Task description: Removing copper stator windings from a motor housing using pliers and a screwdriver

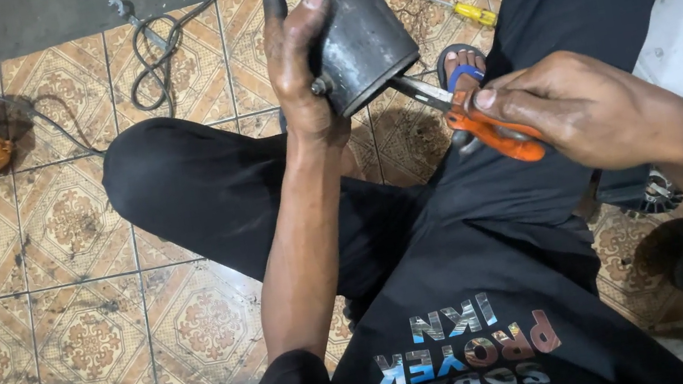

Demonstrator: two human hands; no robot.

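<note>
Pliers at the cylinder's rim

We held the grey metal cylinder (361,38) clamped in our left hand (298,62), long axis tilted down-right, open end facing the right hand (574,105), which gripped orange-handled pliers (476,120) whose tips met its lower edge; contents stayed hidden.

head view: worn on the head | faces steeply down | close over the lap and hands (434,86) | tiled floor (78,261) beyond
</note>
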